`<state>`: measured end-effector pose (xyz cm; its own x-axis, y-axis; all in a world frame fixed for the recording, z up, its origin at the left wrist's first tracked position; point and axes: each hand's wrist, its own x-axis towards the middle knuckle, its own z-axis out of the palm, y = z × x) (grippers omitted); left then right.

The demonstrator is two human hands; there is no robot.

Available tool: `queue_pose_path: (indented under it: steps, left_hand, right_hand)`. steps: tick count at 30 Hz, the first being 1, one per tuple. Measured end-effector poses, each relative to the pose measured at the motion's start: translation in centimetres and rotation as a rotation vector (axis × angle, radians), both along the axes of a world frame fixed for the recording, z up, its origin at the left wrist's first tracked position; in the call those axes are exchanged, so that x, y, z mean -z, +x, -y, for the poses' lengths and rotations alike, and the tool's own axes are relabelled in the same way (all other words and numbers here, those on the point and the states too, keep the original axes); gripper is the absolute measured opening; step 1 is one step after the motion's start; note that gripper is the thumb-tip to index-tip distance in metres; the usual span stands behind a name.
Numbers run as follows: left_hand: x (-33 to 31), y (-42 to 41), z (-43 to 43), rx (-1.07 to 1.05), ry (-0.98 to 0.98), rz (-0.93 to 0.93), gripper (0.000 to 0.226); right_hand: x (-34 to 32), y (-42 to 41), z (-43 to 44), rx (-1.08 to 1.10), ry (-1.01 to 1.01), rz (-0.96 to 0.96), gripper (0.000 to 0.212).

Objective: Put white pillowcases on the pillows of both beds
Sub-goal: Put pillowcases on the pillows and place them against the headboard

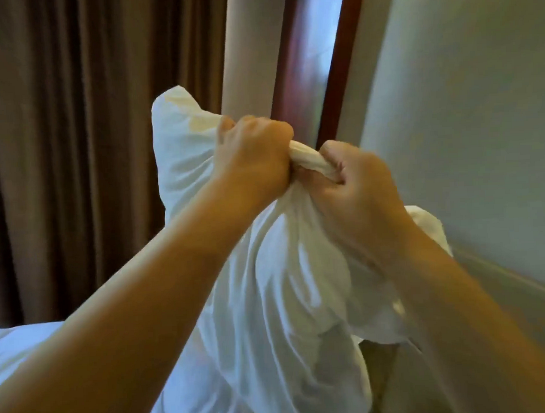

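- Left hand (253, 154) and right hand (357, 184), mid-frame, both fisted tight on one twisted rope of white cloth (306, 158) between them.
- That cloth is the gathered mouth of the pillowcase (268, 284), which hangs bulging below the fists, held in the air.
- A pillow (181, 141) corner pokes up left of the fists, yellow-stained, so the fill looks unfinished.
- White bed (18, 345) at lower left; brown curtain (74, 121) behind.
- Judgement: one pillow in progress; no other pillow or second bed in sight.
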<state>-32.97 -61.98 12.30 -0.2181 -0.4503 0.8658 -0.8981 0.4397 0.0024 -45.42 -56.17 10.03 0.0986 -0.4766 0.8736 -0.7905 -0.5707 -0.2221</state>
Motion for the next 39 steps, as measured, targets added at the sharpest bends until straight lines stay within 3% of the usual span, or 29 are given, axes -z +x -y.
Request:
queue_pose_path:
  steps: [4, 8, 10, 12, 17, 20, 24, 31, 34, 39]
  left_hand:
    - [-2.2, -6.0, -5.2, 0.178, -0.032, -0.059, 0.012]
    - [-2.0, -13.2, -7.9, 0.287, 0.079, -0.008, 0.012]
    - [-1.5, -16.9, -9.3, 0.365, 0.142, 0.004, 0.013]
    - [-0.9, -20.2, -10.7, 0.445, 0.188, 0.017, 0.013]
    - [0.8, -26.5, -13.6, 0.654, 0.174, 0.05, 0.005]
    - [1.5, -28.7, -14.2, 0.747, 0.097, 0.044, 0.018]
    - [2.4, -30.1, -13.7, 0.845, -0.005, 0.036, 0.035]
    - [4.9, -28.7, -10.7, 0.89, -0.214, -0.082, 0.032]
    - [6.5, -28.0, -9.7, 0.898, -0.177, -0.108, 0.028]
    - [10.9, -28.8, -8.2, 0.781, 0.127, 0.129, 0.025]
  right_hand:
    - [-3.4, -5.9, -6.8, 0.228, -0.066, -0.181, 0.037]
    - [-3.1, -11.2, -12.1, 0.49, -0.064, -0.289, 0.04]
    - [-2.4, -14.0, -14.2, 0.594, -0.049, -0.301, 0.031]
    - [-1.5, -16.4, -16.3, 0.669, -0.016, -0.26, 0.027]
    - [0.7, -20.4, -20.0, 0.753, 0.002, -0.021, 0.043]
    - [1.6, -21.9, -21.1, 0.821, -0.019, -0.007, 0.045]
    - [2.6, -22.9, -21.3, 0.843, -0.032, 0.011, 0.039]
    - [4.5, -21.4, -19.0, 0.737, -0.002, 0.107, 0.038]
    - [5.5, -20.8, -18.0, 0.694, 0.079, 0.125, 0.037]
    - [9.4, -21.6, -16.4, 0.643, 0.303, 0.211, 0.044]
